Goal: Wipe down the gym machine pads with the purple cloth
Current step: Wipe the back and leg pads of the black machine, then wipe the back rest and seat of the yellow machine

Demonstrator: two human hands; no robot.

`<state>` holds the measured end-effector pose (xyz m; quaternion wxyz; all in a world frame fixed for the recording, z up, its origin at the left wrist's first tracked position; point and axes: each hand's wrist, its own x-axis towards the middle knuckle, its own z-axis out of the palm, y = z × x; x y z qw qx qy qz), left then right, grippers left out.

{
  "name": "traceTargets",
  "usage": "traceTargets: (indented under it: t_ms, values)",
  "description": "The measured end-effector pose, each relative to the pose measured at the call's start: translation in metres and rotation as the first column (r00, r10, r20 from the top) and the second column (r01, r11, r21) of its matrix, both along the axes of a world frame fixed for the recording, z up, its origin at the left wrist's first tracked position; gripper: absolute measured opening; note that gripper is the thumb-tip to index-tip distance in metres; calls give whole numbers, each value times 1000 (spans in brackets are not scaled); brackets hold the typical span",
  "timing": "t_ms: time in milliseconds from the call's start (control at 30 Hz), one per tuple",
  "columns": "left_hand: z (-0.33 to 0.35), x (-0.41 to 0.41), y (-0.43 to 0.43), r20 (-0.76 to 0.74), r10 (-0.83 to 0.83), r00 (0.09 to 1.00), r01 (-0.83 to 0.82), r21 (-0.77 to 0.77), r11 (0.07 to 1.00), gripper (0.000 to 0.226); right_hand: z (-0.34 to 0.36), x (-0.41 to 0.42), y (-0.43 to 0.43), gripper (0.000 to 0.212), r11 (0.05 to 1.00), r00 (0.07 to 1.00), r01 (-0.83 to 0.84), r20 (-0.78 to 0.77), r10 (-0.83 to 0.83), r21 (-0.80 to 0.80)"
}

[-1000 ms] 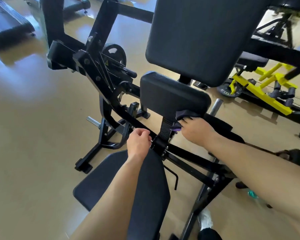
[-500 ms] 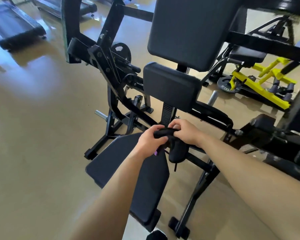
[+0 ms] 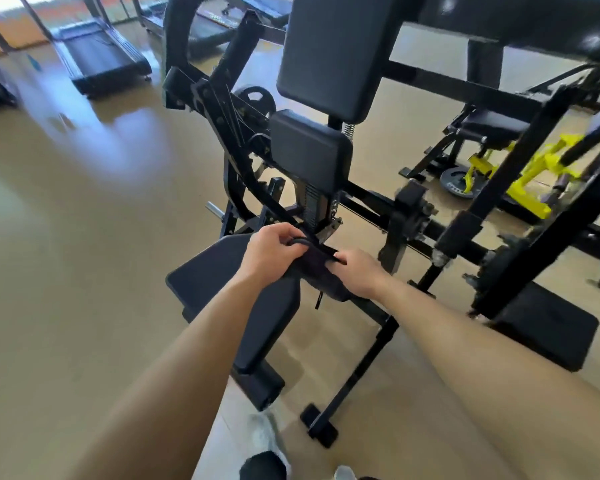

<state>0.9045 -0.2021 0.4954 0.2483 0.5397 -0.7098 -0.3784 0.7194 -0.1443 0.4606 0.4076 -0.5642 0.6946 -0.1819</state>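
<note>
Dark cloth (image 3: 317, 263) is now bunched between both hands over the seat pad (image 3: 222, 271), off the small chest pad (image 3: 309, 150) it touched a second ago. Left hand (image 3: 274, 249) and right hand (image 3: 355, 271) both pinch it, so I'd guess it's getting refolded before the next wipe.

Bright window daylight glares off the floor (image 3: 84, 209); edges blur and bend.

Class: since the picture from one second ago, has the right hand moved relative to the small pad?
Yes. The right hand has dropped from just under the small pad to the seat's front end, beside the left hand.
</note>
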Motion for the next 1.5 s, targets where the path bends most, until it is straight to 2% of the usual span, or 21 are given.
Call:
traceTargets:
  t_ms: [100, 200, 267, 433, 567, 700, 800, 867, 967, 1067, 1200, 1267, 1300, 1400, 1500]
  values:
    - [10, -11, 32, 35, -52, 998, 54, -55, 997, 8, -3, -9, 47, 46, 999, 992, -43, -122, 39, -30]
    - [15, -20, 57, 132, -69, 989, 85, -121, 989, 7, -1, -18, 85, 45, 992, 988, -4, -155, -16, -125]
    - [15, -25, 73, 189, -85, 978, 106, -103, 989, 9, -1, -24, 111, 46, 993, 980, -5, -197, -18, -114]
    - [-12, -39, 119, 170, -126, 977, 121, 40, 992, 14, -31, -58, 176, 54, 998, 996, 44, -77, -41, 43]
    - [-45, -52, 168, 66, -160, 985, 143, 215, 966, 11, -45, -95, 239, 34, 984, 994, 98, -65, -90, 147]
    - [-64, -75, 220, 31, -120, 992, 101, 359, 928, 21, -44, -136, 298, 24, 971, 994, 86, -81, -69, 222]
    - [-69, -105, 247, 12, -126, 992, 105, 473, 875, 13, -39, -177, 329, 12, 964, 990, 138, 5, -143, 225]
    - [-67, -135, 260, -22, -89, 996, 86, 554, 828, 23, -39, -211, 343, 7, 945, 969, 191, 106, -225, 266]
    - [-60, -188, 282, -96, -2, 995, 67, 673, 737, 30, -34, -269, 361, 13, 917, 937, 230, 180, -300, 326]
    - [-55, -252, 301, -148, 0, 989, 110, 732, 672, 28, -28, -335, 380, 16, 878, 880, 301, 246, -406, 372]
    - [-46, -356, 323, -258, 80, 963, 129, 699, 703, 25, -13, -425, 395, 14, 816, 716, 397, 414, -561, 420]
    - [-39, -418, 338, -289, 78, 954, 140, 662, 737, 23, -2, -464, 398, 14, 809, 684, 417, 444, -580, 414]
    - [-35, -449, 347, -283, 45, 958, 144, 610, 779, 20, 5, -480, 397, 13, 803, 674, 433, 444, -590, 410]
    - [-26, -540, 373, -180, -125, 976, 178, 317, 932, 14, 16, -528, 388, 13, 779, 650, 504, 431, -626, 372]
    - [-17, -620, 388, -196, -245, 950, 277, 156, 948, 15, 28, -575, 380, 20, 733, 549, 572, 493, -675, 367]
